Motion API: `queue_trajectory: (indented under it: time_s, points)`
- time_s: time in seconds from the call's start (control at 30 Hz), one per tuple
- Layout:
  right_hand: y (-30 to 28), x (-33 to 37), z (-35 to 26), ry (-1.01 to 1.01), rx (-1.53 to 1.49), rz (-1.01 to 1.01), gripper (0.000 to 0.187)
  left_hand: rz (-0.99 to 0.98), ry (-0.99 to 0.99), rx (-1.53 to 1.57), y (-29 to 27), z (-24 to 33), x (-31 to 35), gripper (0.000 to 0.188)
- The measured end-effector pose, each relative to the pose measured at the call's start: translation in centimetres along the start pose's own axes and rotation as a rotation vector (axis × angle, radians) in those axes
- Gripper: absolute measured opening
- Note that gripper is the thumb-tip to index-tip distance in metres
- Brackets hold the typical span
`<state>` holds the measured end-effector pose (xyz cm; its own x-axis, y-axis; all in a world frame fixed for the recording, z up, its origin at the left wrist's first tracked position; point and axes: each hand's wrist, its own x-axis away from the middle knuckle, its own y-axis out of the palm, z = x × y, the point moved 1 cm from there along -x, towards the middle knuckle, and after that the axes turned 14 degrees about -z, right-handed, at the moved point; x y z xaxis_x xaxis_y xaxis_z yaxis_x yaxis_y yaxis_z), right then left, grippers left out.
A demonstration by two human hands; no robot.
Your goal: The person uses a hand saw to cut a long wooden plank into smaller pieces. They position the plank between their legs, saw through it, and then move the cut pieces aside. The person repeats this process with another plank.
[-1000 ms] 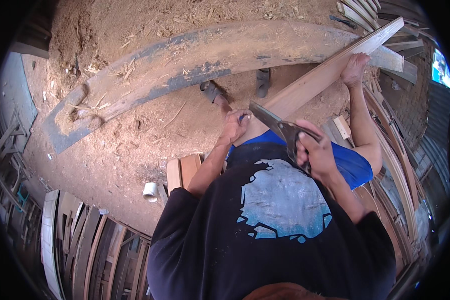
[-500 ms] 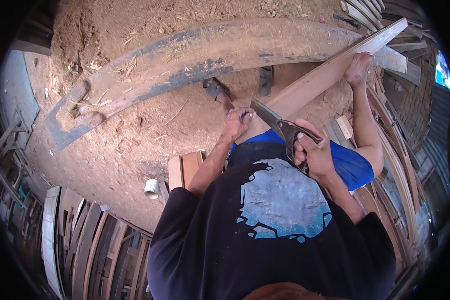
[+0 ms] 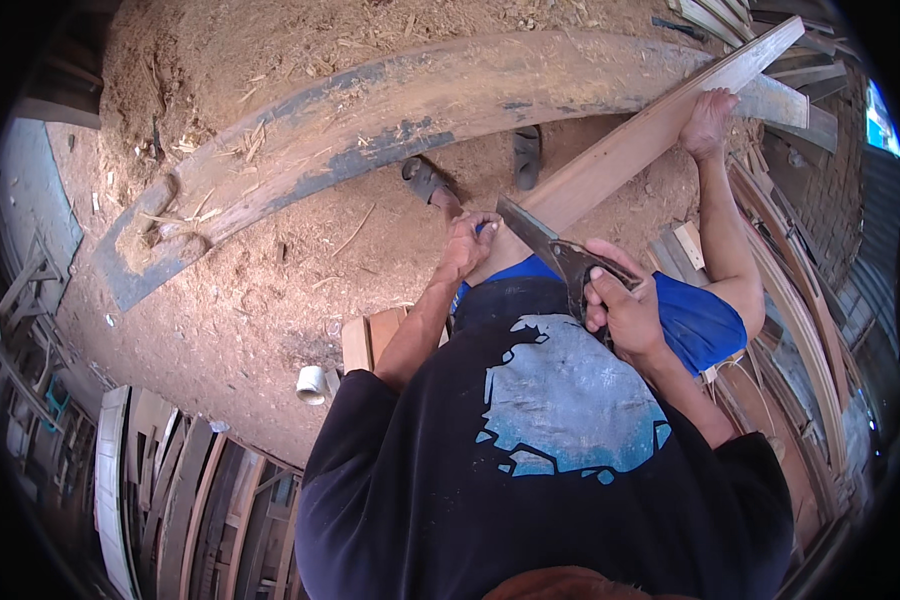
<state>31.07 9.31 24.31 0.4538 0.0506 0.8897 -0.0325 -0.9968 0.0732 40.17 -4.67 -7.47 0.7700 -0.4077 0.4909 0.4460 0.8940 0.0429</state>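
Note:
My right hand is wrapped round the dark handle of a handsaw. Its blade slants up and to the left, over my lap, beside the near end of a long pale wooden plank. My left hand is by the blade's tip, its fingers curled and pinched together; whether anything small sits between them is hidden. The plank runs away to the upper right, and my bare foot presses on it near the far end. Blue shorts cover my thighs beneath the saw.
A large curved wooden beam strewn with shavings spans the ground ahead, crossed by the plank. Sawdust covers the floor. A white cup lies at left near short wood blocks. Stacked boards line the lower left; long curved strips stand right.
The whole view has shifted slightly. Both hands and the saw hold nearly the same places relative to the plank, and my grip on the saw is unchanged.

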Motion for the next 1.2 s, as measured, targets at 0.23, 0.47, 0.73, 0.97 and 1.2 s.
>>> queue_trajectory:
  time_s: [0.23,0.47,0.73,0.97,1.2]
  points:
    - [1.2,-13.7,6.5,0.030,-0.014,0.027,0.036,-0.015,-0.089,0.018,-0.9,1.8,0.3,0.020]
    - [-0.4,-3.3,3.4,-0.062,0.076,-0.051,0.032,-0.023,-0.065,0.021,-0.8,1.9,0.2,0.020]
    - [0.6,-11.9,5.8,0.061,-0.088,-0.012,0.035,-0.010,-0.007,0.027,-0.8,2.4,1.5,0.019]
    - [0.2,-5.9,4.6,-0.005,0.001,-0.002,0.035,-0.012,-0.083,-0.004,-1.0,2.9,0.4,0.020]
    - [0.8,-14.2,5.9,0.082,-0.037,0.001,0.035,-0.005,-0.062,-0.005,-1.5,3.1,0.3,0.019]
